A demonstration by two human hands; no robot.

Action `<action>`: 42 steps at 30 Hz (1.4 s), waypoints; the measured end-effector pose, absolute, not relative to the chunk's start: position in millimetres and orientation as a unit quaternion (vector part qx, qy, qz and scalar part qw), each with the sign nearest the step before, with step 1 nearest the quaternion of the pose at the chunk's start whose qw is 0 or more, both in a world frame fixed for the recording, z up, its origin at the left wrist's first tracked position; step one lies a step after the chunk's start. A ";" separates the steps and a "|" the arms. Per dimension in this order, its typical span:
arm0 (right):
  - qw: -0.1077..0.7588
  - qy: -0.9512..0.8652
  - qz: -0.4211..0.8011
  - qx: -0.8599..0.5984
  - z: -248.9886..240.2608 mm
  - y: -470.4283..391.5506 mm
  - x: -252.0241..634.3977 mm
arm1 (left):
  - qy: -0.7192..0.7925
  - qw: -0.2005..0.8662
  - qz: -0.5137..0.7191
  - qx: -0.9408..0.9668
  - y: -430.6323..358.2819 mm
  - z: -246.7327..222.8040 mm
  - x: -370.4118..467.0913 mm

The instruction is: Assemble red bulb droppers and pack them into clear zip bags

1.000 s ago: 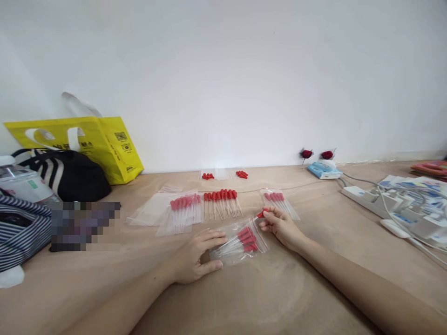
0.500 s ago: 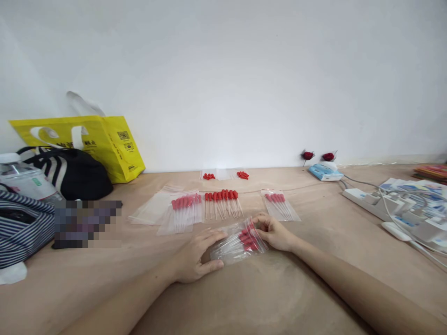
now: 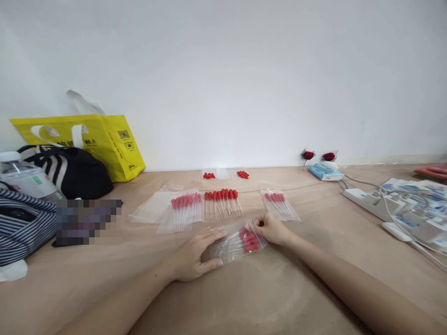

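Note:
A clear zip-lock bag [image 3: 228, 249] lies tilted on the table, with several red-bulbed droppers [image 3: 249, 241] inside, bulbs toward the right. My left hand [image 3: 195, 255] rests at the bag's left end, thumb and fingers spread apart and touching its edges. At the zip end, my right hand [image 3: 272, 229] pinches the bag's upper right corner between thumb and fingers. Just beyond is a row of loose droppers [image 3: 221, 202]. Filled bags of droppers lie to the left [image 3: 181, 214] and right [image 3: 281, 207] of that row.
Flat clear bags [image 3: 148, 209] are stacked at left. Small red bulbs [image 3: 208, 176] sit by the wall. A yellow bag [image 3: 122, 149], a black bag [image 3: 84, 174] and a striped pouch [image 3: 28, 232] fill the left side. Tissues [image 3: 324, 172] and a power strip [image 3: 366, 202] are at right.
My right hand has shifted slightly right along the zip edge, its fingers now closer together at the upper corner. The left hand stays nearly still.

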State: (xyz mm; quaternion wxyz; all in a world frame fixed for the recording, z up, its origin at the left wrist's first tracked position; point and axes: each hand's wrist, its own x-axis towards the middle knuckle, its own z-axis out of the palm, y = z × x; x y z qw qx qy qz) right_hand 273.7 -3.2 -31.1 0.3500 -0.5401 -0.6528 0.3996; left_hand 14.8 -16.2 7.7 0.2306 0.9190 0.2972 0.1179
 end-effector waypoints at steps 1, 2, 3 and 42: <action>0.360 -0.650 0.386 -0.547 -31.0 -3.3 273.3 | 0.302 0.232 0.116 0.917 -16.7 8.3 14.9; 0.372 -0.641 0.381 -0.553 -30.1 -3.8 273.3 | 0.308 0.233 0.113 0.915 -17.2 8.7 14.9; 0.382 -0.626 0.387 -0.559 -28.6 -4.6 273.7 | 0.313 0.234 0.110 0.914 -17.6 8.9 14.8; 0.246 -0.695 0.071 -0.672 9.7 99.9 318.9 | 0.793 0.008 0.258 0.551 85.2 -0.8 -114.1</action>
